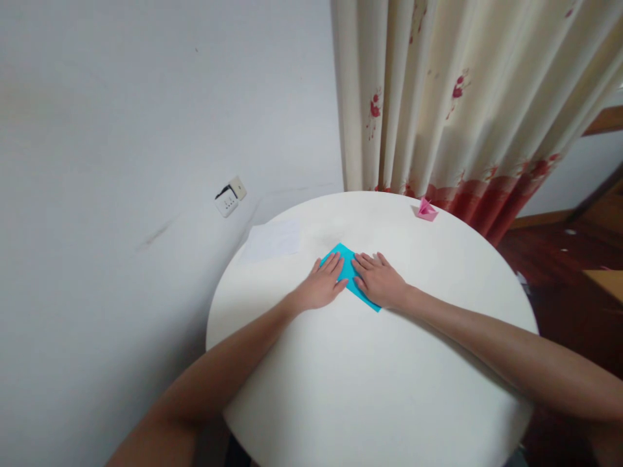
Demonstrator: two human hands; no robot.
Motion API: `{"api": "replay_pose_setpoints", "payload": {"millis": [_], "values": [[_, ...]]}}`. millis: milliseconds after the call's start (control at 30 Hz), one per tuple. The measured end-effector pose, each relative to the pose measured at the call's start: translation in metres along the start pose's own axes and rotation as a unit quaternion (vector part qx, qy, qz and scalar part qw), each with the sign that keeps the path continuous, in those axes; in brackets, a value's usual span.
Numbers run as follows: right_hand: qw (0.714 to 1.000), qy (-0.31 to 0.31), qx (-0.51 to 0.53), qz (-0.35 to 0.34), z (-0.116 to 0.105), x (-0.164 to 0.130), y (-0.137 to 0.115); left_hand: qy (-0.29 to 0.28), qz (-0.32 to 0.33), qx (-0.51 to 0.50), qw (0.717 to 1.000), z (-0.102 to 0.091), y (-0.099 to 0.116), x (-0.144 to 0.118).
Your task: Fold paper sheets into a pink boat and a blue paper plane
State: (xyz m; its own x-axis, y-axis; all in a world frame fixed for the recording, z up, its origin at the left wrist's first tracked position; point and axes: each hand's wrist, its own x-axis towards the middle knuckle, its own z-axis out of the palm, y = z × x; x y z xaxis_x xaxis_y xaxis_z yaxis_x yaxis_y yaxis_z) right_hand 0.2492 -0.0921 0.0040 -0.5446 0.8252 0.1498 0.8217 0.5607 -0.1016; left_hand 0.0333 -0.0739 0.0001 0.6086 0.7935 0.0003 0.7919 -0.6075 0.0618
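Observation:
A bright blue sheet of paper [347, 264] lies flat on the white round table [311, 383]; its straight lower edge suggests a fold, but I cannot tell how many layers there are. Across its left part rests my left hand [321, 284], palm down with fingers stretched out. My right hand [379, 280] lies on the right part of the paper, also palm down, fingers extended. Between the two hands a strip of blue shows, along with the top corner and a lower right corner. Both hands cover the rest of the sheet.
A pink folded paper boat [427, 211] stands near the table's far right edge. White paper [273, 239] lies at the far left. Beyond the table are a wall with a socket [226, 203] and a floral curtain [438, 130].

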Motion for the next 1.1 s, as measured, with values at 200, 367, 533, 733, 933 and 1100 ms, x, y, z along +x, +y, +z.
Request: {"api": "replay_pose_setpoints", "payload": {"millis": [200, 367, 533, 733, 933, 1100], "values": [[0.999, 0.027, -0.022, 0.011, -0.019, 0.0, -0.011, 0.045, -0.098, -0.004, 0.994, 0.009, -0.008, 0.004], [0.999, 0.044, -0.019, 0.017, -0.023, 0.002, -0.008, 0.081, -0.075, -0.014, 0.994, 0.007, -0.015, 0.007], [0.997, 0.05, 0.04, -0.031, -0.01, 0.003, 0.002, 0.061, -0.03, -0.035, 0.997, 0.002, -0.013, 0.007], [0.998, 0.019, 0.044, -0.033, 0.005, 0.004, 0.01, 0.027, -0.036, -0.04, 0.998, 0.005, -0.01, 0.005], [0.999, -0.023, 0.028, -0.006, 0.006, 0.005, 0.014, 0.007, 0.01, -0.032, 0.999, 0.002, -0.001, 0.0], [1.0, -0.021, 0.016, 0.005, 0.009, 0.006, 0.014, -0.027, 0.073, -0.032, 0.996, -0.005, 0.002, -0.004]]}}
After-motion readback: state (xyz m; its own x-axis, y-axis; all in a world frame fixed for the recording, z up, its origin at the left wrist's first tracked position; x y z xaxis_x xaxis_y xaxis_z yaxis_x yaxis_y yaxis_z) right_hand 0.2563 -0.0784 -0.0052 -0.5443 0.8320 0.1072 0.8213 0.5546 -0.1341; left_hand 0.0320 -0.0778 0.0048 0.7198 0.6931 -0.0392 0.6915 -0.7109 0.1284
